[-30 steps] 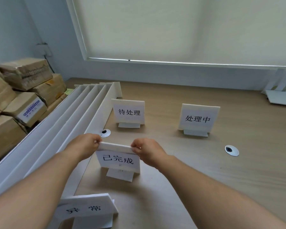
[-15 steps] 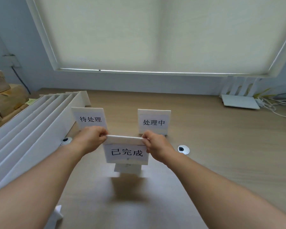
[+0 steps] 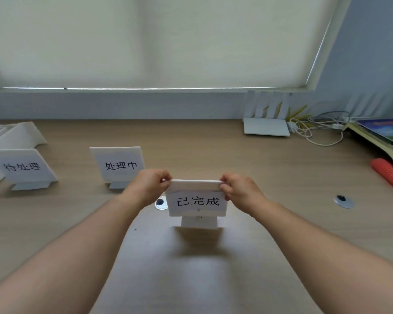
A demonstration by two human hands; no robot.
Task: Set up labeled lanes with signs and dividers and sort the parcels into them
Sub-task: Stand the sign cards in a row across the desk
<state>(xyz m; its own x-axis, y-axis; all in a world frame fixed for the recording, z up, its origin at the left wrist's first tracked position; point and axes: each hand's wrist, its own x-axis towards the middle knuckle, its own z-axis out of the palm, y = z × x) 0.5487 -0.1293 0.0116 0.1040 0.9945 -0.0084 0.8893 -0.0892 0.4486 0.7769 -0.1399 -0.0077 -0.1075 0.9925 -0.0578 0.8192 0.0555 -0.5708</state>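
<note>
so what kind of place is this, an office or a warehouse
Probably an office or back room, not a warehouse: a long wooden desk with cable holes, a router with tangled cables by the wall, and a window blind drawn down.

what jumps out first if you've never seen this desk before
Both hands, left hand and right hand, pinch the top corners of the white 已完成 sign at centre. Two more signs stand to its left on the wooden desk: 处理中 and 待处理. A white router sits far right, by the wall.
</note>
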